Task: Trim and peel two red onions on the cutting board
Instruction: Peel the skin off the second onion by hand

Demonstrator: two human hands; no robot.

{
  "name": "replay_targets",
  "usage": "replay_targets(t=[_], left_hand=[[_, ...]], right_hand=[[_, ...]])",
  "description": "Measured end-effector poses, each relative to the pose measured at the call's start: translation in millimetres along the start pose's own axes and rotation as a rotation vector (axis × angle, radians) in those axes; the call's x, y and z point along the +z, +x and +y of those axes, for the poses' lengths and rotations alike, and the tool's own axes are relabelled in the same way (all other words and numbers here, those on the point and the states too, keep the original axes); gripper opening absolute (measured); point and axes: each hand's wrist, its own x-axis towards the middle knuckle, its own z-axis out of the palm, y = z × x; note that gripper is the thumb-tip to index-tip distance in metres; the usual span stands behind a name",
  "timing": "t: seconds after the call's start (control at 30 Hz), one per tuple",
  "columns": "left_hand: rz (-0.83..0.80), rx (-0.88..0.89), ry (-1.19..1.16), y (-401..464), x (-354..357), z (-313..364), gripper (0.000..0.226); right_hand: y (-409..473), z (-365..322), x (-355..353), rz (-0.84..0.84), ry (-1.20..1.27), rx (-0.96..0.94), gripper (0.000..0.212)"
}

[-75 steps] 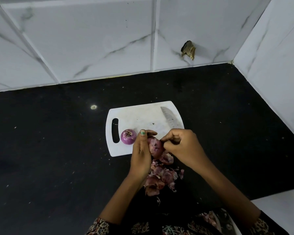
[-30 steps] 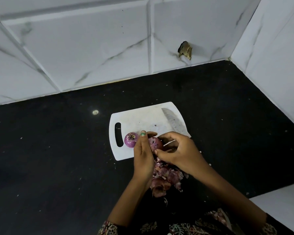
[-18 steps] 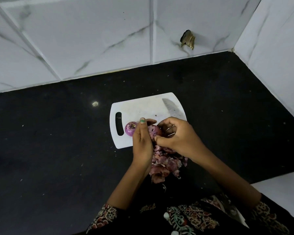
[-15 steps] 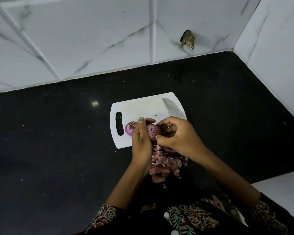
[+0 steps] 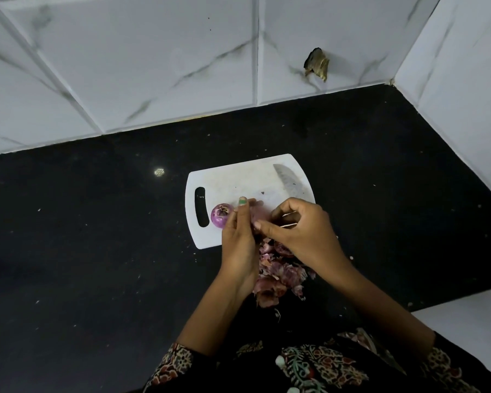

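Purple skin is coming off the second onion [image 5: 257, 215], which she holds up between both hands just over the near right part of the white cutting board [image 5: 238, 177]. Her left hand [image 5: 238, 242] cups it from the left side, fingers wrapped round it with the green-painted nail on top, while the right hand [image 5: 298, 231] pinches at its near side with thumb and forefinger, I'd say on a flap of skin, though the onion is blurred and mostly hidden between her fingers so I can't swear to it. The other onion [image 5: 221, 216] sits on the board beside the handle slot, peeled by the look of it, its trimmed end facing up. The knife [image 5: 289, 180] lies idle on the far right of the board, blade flat. A heap of torn peels [image 5: 278, 276] has gathered on the black counter [image 5: 97, 251] just in front of the board, under her wrists. So the trimming looks done and this is the last stretch of peeling. What it wants next, to my eye, is a steady pull to strip that layer clear, a turn of the onion in the left hand to check for leftover papery bits, then setting it down beside its mate.
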Motion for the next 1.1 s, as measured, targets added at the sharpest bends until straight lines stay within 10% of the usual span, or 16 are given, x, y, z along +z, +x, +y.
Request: replay_targets(t=[1.1], left_hand=[[0.064, -0.081, -0.090, 2.6, -3.7, -1.6, 0.033]], right_hand=[[-3.2, 8.0, 0.5, 0.006, -0.036, -0.085, 0.005]])
